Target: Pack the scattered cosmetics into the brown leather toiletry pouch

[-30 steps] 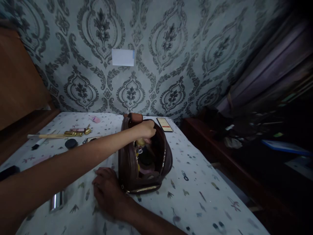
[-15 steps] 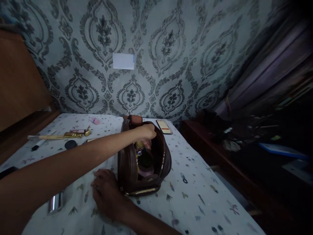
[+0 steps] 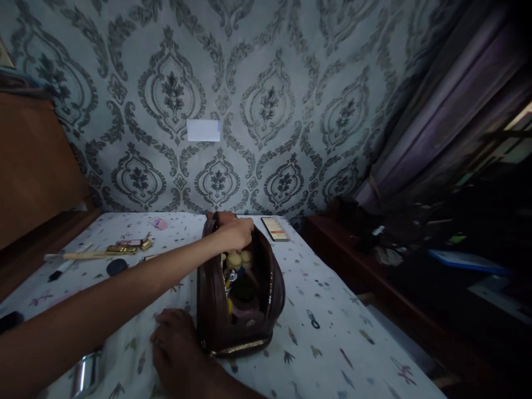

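A dark brown zip bag point(image 3: 210, 302) stands on the table, its top unzipped and gaping. My left hand point(image 3: 238, 234) reaches into the far end of the opening, fingers curled down; their tips are hidden, and so is anything they hold. Just below it inside the bag are two pale yellow round tops point(image 3: 234, 260), a shiny silver piece point(image 3: 231, 274) and a dark round item point(image 3: 243, 289). A pinkish thing lies deeper, near the front. My right hand point(image 3: 174, 346) rests on the tablecloth left of the bag, fingers loosely bent and holding nothing.
Makeup brushes point(image 3: 81, 255), gold tubes point(image 3: 121, 250), a round dark lid point(image 3: 117, 267) and a pink item point(image 3: 159, 223) lie to the left. A silver cylinder point(image 3: 86, 376) is near the front. A phone point(image 3: 275, 228) lies behind the bag, before the patterned wall point(image 3: 266, 105).
My left hand has risen slightly out of the bag toward its far rim, uncovering the yellow round tops. My right hand stays beside the bag. The camera view has tilted up a little.
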The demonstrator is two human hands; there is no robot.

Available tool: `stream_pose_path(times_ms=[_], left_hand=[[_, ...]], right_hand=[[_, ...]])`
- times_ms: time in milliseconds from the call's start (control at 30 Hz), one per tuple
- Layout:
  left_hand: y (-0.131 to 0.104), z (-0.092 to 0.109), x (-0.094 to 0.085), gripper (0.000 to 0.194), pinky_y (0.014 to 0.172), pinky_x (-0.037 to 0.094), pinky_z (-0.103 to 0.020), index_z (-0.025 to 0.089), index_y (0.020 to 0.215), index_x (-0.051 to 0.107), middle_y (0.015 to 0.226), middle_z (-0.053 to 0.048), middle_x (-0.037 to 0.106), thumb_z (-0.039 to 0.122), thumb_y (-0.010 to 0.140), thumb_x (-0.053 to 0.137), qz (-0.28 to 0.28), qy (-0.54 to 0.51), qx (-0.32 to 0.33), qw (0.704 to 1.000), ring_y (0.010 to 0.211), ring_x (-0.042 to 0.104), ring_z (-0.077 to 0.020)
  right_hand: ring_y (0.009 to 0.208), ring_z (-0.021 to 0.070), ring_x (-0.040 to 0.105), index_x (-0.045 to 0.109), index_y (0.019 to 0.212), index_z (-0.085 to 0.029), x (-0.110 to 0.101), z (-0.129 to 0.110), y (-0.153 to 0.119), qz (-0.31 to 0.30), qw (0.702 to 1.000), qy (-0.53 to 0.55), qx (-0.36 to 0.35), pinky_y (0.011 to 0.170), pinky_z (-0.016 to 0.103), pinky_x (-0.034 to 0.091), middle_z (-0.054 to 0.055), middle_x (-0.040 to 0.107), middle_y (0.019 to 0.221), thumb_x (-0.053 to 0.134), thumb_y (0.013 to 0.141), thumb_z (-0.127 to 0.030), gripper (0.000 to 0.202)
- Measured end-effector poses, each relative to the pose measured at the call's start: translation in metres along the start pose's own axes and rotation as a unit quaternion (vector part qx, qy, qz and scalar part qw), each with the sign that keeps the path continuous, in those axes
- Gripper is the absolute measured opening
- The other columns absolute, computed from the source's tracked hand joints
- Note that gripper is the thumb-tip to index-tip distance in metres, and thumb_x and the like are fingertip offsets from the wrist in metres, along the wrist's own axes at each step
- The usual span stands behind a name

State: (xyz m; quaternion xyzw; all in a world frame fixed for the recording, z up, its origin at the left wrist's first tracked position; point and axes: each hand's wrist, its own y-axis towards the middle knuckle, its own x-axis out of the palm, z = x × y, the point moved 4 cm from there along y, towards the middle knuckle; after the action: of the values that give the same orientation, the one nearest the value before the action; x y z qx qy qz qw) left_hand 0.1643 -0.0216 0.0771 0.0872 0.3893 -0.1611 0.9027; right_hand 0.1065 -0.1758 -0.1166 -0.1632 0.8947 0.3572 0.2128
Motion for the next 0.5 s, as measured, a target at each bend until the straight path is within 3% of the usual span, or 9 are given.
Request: stream_pose_path(times_ms=[133, 333, 500], left_hand=[[-0.01, 0.006, -0.005, 0.036, 0.095, 0.049, -0.035, 0.021, 0.114, 0.066, 0.115, -0.007, 0.072, 0.005, 0.084, 0.053, 0.016, 0.138, 0.065, 0.988, 0.114, 0.063, -0.026], [-0.013, 0.008, 0.002, 0.042, 0.085, 0.051, -0.03, 0.021, 0.114, 0.069, 0.109, -0.008, 0.075, 0.004, 0.079, 0.053, -0.021, 0.238, 0.096, 0.966, 0.105, 0.068, -0.0248], [-0.006, 0.007, 0.001, 0.043, 0.084, 0.051, -0.026, 0.021, 0.116, 0.068, 0.111, -0.007, 0.075, 0.004, 0.081, 0.051, -0.035, 0.259, 0.118, 0.958, 0.106, 0.067, -0.0216]], right_hand=[[0.116, 0.0219, 0.055, 0.061, 0.093, -0.02, 0.0, 0.001, 0.0, -0.011, 1.0, 0.002, 0.006, 0.104, 0.039, 0.043, 0.008, 0.063, 0.116, 0.062, 0.07, -0.007, 0.027], [0.117, 0.0221, 0.054, 0.062, 0.092, -0.02, 0.0, 0.002, 0.0, -0.037, 0.999, 0.003, 0.024, 0.106, 0.038, 0.042, 0.008, 0.063, 0.116, 0.061, 0.073, -0.007, 0.023], [0.117, 0.0221, 0.055, 0.061, 0.096, -0.02, 0.002, 0.004, -0.002, 0.002, 1.0, 0.002, 0.003, 0.105, 0.039, 0.042, 0.008, 0.062, 0.117, 0.061, 0.071, -0.007, 0.029]])
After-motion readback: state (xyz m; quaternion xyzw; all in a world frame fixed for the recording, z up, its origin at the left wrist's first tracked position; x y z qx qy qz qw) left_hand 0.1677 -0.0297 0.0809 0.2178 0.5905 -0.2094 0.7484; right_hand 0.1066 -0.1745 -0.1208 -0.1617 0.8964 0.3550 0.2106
